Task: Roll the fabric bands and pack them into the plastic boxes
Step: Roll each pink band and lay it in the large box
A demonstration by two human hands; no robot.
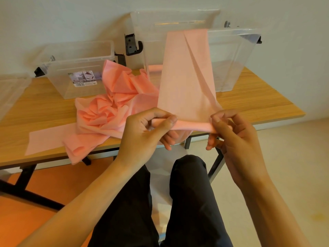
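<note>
A pink fabric band [185, 75] stretches from the rim of the large clear plastic box [229, 56] down to my hands, its near end rolled into a thin tube. My left hand [147, 132] pinches the left end of that roll. At the other end of the roll, my right hand [231, 134] pinches it with curled fingers. A crumpled heap of pink bands [114, 104] lies on the wooden table [249, 104]. One rolled pink band [154, 67] shows through the large box's wall.
A smaller clear box [78, 72] with a label stands at the back left, a lid [10, 90] at the far left. A flat pink band [46, 139] lies near the table's front edge. My knees sit below the table edge.
</note>
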